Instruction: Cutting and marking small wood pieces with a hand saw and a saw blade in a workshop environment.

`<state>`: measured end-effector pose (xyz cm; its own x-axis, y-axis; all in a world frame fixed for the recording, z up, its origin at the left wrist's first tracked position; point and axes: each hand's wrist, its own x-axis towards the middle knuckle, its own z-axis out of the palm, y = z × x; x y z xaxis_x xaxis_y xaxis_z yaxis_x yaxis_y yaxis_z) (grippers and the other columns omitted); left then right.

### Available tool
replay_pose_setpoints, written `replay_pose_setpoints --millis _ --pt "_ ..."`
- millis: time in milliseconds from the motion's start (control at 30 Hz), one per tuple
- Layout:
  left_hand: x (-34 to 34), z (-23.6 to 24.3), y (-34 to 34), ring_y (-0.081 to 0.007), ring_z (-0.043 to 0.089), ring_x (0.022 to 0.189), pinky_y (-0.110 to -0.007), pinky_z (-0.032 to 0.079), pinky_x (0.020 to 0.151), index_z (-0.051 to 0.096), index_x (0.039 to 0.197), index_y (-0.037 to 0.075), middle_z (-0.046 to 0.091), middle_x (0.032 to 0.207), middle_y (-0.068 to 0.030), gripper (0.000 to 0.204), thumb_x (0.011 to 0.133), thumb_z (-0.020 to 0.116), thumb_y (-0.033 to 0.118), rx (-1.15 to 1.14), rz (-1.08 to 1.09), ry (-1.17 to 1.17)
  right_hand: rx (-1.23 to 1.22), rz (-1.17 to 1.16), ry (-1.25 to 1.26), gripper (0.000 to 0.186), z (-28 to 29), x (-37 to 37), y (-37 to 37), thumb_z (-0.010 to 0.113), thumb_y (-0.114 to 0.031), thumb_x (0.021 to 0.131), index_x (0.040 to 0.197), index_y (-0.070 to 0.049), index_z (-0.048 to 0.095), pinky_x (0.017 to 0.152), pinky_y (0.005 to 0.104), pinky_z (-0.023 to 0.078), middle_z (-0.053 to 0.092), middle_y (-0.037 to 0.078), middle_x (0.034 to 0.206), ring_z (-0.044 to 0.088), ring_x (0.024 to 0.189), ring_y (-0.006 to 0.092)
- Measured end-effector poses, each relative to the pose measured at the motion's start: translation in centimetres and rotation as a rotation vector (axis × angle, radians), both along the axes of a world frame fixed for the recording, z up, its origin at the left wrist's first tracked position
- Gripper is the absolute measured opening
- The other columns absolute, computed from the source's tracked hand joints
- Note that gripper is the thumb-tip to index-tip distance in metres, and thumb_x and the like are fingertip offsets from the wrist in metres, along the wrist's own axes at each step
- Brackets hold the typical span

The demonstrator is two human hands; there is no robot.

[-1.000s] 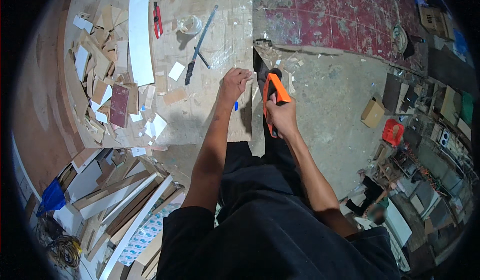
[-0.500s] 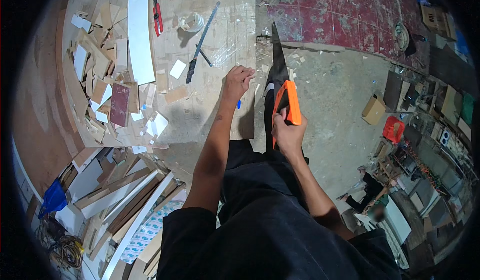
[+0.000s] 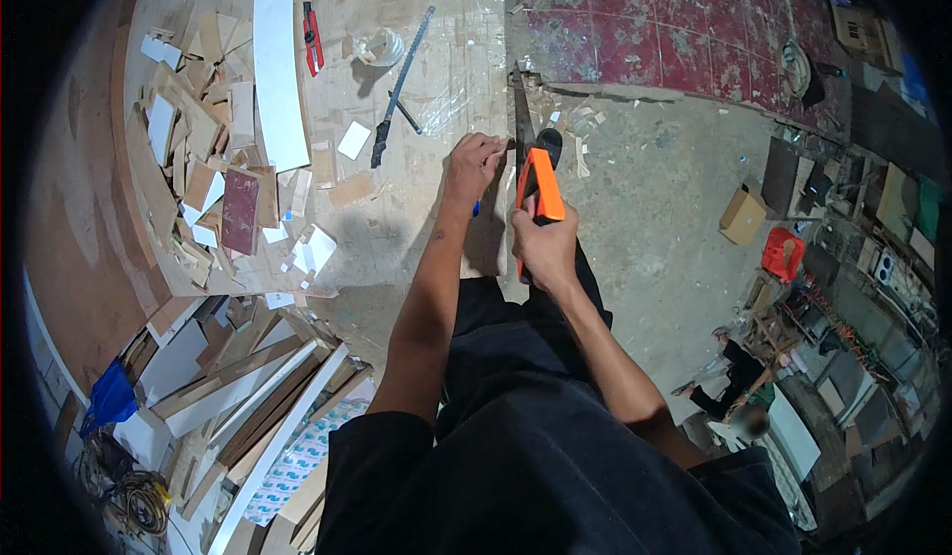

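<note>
My right hand (image 3: pixel 546 247) grips the orange and black handle of a handsaw (image 3: pixel 540 186). The dark blade points away from me, alongside the right edge of the wooden worktable (image 3: pixel 416 183). My left hand (image 3: pixel 476 163) rests at that same edge, its fingers bent together. A small dark piece (image 3: pixel 511 144) shows at its fingertips, close to the blade; what the fingers hold is too small to make out. Partly covered by the left wrist is a small blue object (image 3: pixel 477 208). Farther left lie a hacksaw-like tool with a long thin blade (image 3: pixel 405 79) and a white card-like piece (image 3: pixel 354 139).
A red utility knife (image 3: pixel 312 39), a clear round container (image 3: pixel 380 46) and a long white strip (image 3: pixel 281 69) lie on the table. Wood offcuts (image 3: pixel 203 109) pile up at left, with stacked boards (image 3: pixel 248 406) below. Another person (image 3: pixel 739 376) is at the lower right.
My right hand has brought the handsaw leftward, and its blade now lies along the table edge. The left hand stays nearly in place, with a small dark piece now visible at its fingertips.
</note>
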<state>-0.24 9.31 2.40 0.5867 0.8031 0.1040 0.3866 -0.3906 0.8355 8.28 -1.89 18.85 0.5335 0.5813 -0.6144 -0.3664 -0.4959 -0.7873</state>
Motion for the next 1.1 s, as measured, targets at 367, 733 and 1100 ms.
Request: replay_pose_setpoints --millis 367,733,1100 --pt "-0.3 3.4 -1.5 -0.0194 0.066 0.074 -0.032 0.054 0.066 0.073 0.104 0.002 0.067 0.088 -0.0117 0.02 0.085 0.071 0.001 -0.345 0.261 0.079 0.072 0.097 -0.449 0.01 0.3 0.1 -1.9 0.063 -0.002 0.079 0.076 0.001 0.053 0.056 0.0305 0.042 0.049 0.004 0.062 0.048 0.057 0.0121" --pt "-11.1 23.5 -6.3 -0.0112 0.06 0.071 -0.023 0.053 0.057 0.057 0.127 -0.003 0.068 0.098 -0.0142 0.033 0.102 0.053 0.019 -1.137 0.394 -0.873 0.256 0.85 -1.123 0.021 3.5 4.0 -19.9 0.077 -0.01 0.077 0.069 -0.009 0.057 0.043 0.0348 0.037 0.05 0.006 0.059 0.052 0.046 0.0242" --pt "-17.2 31.7 -9.1 -0.0131 0.06 0.065 -0.023 0.053 0.05 0.057 0.125 -0.006 0.068 0.089 -0.0173 0.037 0.103 0.051 0.024 -1.074 0.385 -0.91 0.172 0.766 0.06 0.056 3.6 5.4 -19.3 0.059 -0.05 0.095 0.066 -0.002 0.059 0.048 0.0323 0.051 0.06 0.009 0.056 0.063 0.049 0.0189"
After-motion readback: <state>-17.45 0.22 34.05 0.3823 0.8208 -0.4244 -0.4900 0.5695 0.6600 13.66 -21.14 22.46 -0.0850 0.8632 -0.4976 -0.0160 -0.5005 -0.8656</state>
